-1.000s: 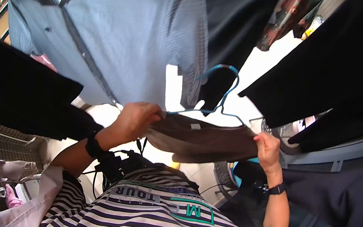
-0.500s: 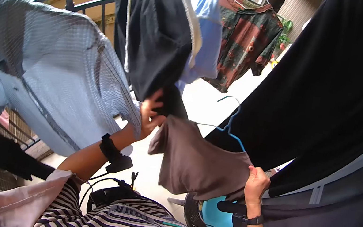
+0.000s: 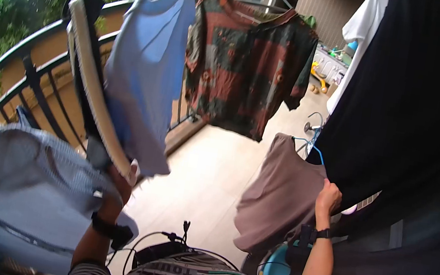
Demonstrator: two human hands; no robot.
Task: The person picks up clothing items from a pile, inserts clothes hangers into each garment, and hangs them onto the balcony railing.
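Note:
My right hand (image 3: 328, 199) is closed on the shoulder of a brown shirt (image 3: 282, 196), which hangs on a blue hanger (image 3: 318, 153). The hanger's hook points up, beside a large black cloth (image 3: 404, 103). On the other side, my left hand (image 3: 122, 182) is against the lower end of black shorts with a cream side stripe (image 3: 92, 88); its fingers are partly hidden and blurred. Just beyond it hangs a light blue shirt (image 3: 150, 51). A pale blue-grey checked garment (image 3: 40, 184) spreads out around my left forearm.
A red and dark patterned shirt (image 3: 245, 67) hangs straight ahead. A metal railing (image 3: 38, 85) runs along the left, with trees behind. Below my right arm is a turquoise basin (image 3: 276, 273). A white shirt (image 3: 361, 27) hangs at the back right.
My view has swung up and turned left. The black shorts now show edge-on, further left, with my left hand at their lower end. The brown shirt has moved right, still in my right hand.

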